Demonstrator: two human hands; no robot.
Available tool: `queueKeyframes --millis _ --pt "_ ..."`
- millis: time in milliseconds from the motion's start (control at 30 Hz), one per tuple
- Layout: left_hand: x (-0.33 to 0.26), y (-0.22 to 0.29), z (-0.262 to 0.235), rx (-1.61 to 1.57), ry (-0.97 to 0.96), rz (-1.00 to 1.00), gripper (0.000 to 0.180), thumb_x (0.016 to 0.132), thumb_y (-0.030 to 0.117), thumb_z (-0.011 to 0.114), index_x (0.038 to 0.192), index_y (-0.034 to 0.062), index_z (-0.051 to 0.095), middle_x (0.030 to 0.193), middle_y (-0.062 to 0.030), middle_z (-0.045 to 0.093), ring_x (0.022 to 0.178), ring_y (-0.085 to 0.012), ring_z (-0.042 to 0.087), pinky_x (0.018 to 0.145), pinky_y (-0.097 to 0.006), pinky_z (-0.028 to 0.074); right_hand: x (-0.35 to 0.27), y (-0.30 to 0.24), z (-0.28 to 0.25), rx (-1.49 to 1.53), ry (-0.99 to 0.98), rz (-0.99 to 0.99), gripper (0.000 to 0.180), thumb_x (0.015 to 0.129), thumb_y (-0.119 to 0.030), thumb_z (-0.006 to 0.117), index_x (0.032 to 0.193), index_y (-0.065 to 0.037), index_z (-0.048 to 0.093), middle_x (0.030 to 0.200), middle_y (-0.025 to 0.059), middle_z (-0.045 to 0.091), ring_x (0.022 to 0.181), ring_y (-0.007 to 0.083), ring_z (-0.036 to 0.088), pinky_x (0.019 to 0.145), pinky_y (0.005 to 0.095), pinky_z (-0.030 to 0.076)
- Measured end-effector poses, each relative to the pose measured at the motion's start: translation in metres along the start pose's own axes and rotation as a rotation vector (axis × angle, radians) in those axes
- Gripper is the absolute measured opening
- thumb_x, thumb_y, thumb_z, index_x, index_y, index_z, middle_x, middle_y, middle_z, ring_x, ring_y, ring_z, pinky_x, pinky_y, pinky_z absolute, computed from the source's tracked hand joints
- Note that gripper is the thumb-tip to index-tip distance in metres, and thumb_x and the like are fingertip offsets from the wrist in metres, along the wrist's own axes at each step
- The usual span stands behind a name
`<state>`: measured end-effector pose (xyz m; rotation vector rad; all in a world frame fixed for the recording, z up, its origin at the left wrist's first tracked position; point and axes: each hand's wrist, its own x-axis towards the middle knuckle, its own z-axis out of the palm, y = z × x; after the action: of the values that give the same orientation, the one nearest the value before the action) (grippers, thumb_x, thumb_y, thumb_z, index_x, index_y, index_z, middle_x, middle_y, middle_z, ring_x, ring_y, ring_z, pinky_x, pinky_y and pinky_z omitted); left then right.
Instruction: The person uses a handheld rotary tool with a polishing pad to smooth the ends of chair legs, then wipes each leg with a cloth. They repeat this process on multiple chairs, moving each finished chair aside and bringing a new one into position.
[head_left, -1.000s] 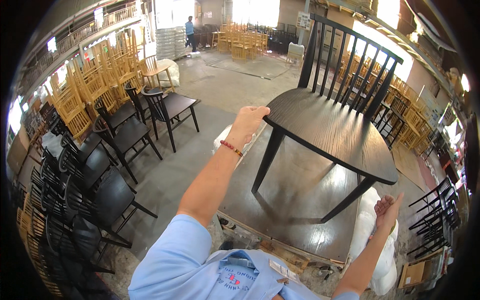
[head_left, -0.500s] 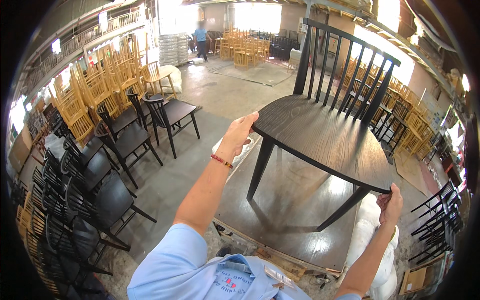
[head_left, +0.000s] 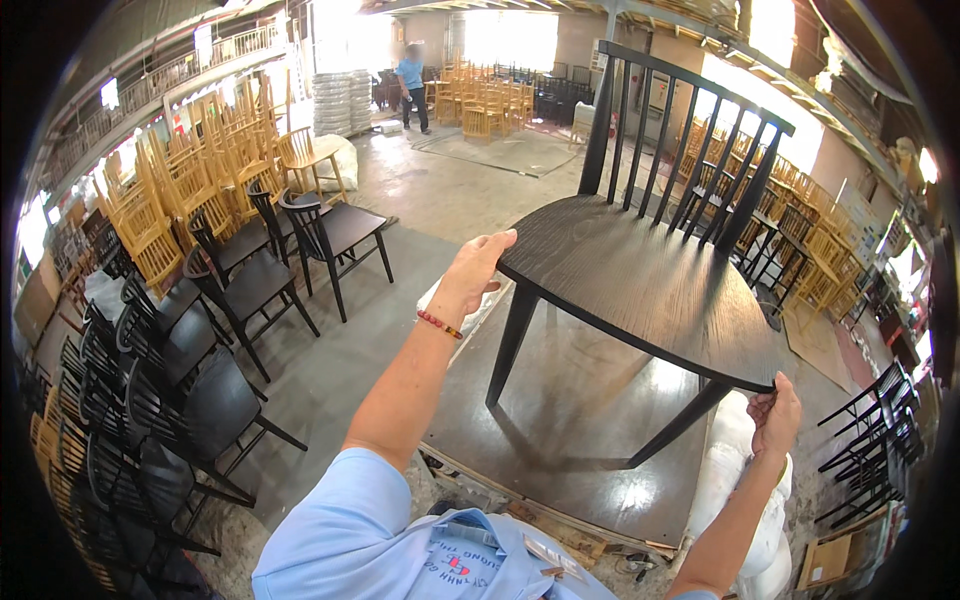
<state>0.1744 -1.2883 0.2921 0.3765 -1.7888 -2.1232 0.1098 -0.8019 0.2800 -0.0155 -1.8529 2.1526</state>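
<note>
A black wooden chair with a spindle back stands upright before me on a dark, shiny tabletop. Its seat front faces me and the backrest is on the far side. My left hand grips the seat's left front corner, thumb on top and fingers underneath. At the right front corner, my right hand closes on the seat edge. Both front legs reach down to the tabletop; the rear legs are mostly hidden by the seat.
Several black chairs stand in rows on the left, with stacked light-wood chairs behind. White padded wrapping lines the tabletop's right side. More black chairs are at right. A person in blue is in the far background.
The chair and both hands appear almost unmoved, with a slight shift of the view. The distant person in blue has shifted a little and shows more fully.
</note>
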Motion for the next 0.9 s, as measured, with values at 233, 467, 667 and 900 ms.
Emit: queueKeyframes --millis 233,467,667,900 --pt "-0.006 0.001 0.008 0.029 0.058 -0.013 0.058 0.088 0.042 0.064 0.127 -0.0006 0.053 0.125 -0.0124 0.056 0.120 -0.0287 0.048 0.105 -0.059 0.034 0.006 -0.003 -0.011 0.034 -0.132 0.084 0.026 0.093 -0.031 0.065 0.084 -0.006 0.065 0.061 0.0033 0.062 0.049 0.0117 0.060 0.046 0.0240 0.050" --pt "-0.017 0.002 0.019 0.054 0.147 -0.027 0.047 0.088 0.038 0.065 0.119 0.0045 0.057 0.116 -0.0074 0.058 0.111 -0.0249 0.052 0.104 -0.063 0.033 0.008 0.001 -0.012 0.089 -0.219 0.105 0.027 0.092 -0.033 0.067 0.085 -0.007 0.065 0.061 0.0026 0.062 0.050 0.0109 0.059 0.047 0.0237 0.050" --pt "-0.023 0.003 0.030 0.077 0.211 -0.032 0.049 0.087 0.039 0.065 0.120 0.0038 0.057 0.115 -0.0075 0.059 0.107 -0.0241 0.053 0.102 -0.061 0.035 0.011 0.002 -0.011 0.068 -0.227 0.080 0.032 0.091 -0.037 0.067 0.085 -0.005 0.065 0.060 0.0027 0.060 0.050 0.0122 0.057 0.049 0.0247 0.047" --pt "-0.017 0.006 0.033 0.062 0.206 -0.036 0.040 0.087 0.034 0.066 0.112 0.0044 0.060 0.105 -0.0059 0.061 0.097 -0.0211 0.057 0.096 -0.058 0.041 0.014 -0.013 -0.012 -0.200 -0.254 0.027 0.037 0.091 -0.037 0.065 0.099 0.000 0.065 0.083 0.0054 0.066 0.069 0.0125 0.059 0.061 0.0265 0.049"
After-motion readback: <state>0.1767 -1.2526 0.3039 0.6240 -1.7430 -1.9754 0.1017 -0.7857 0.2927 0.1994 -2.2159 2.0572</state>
